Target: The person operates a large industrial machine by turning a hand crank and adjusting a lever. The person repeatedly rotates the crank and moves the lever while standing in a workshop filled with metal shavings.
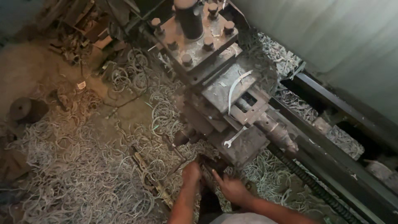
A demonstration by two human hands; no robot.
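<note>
Your lathe (232,95) runs from upper left to lower right, its carriage standing above a floor buried in curled swarf (83,166). A small wrench (234,136) lies on the carriage, its open end pointing lower left. Below it, your left hand (191,172) curls down into the shadowed front of the carriage; your right hand (232,188) rests beside it, forefinger extended, fingers otherwise loosely bent. What either grips cannot be made out.

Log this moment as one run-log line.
left hand: on lathe carriage underside | right hand: beside it, index finger out | wrench: lying on carriage | metal shavings: covering floor
</note>
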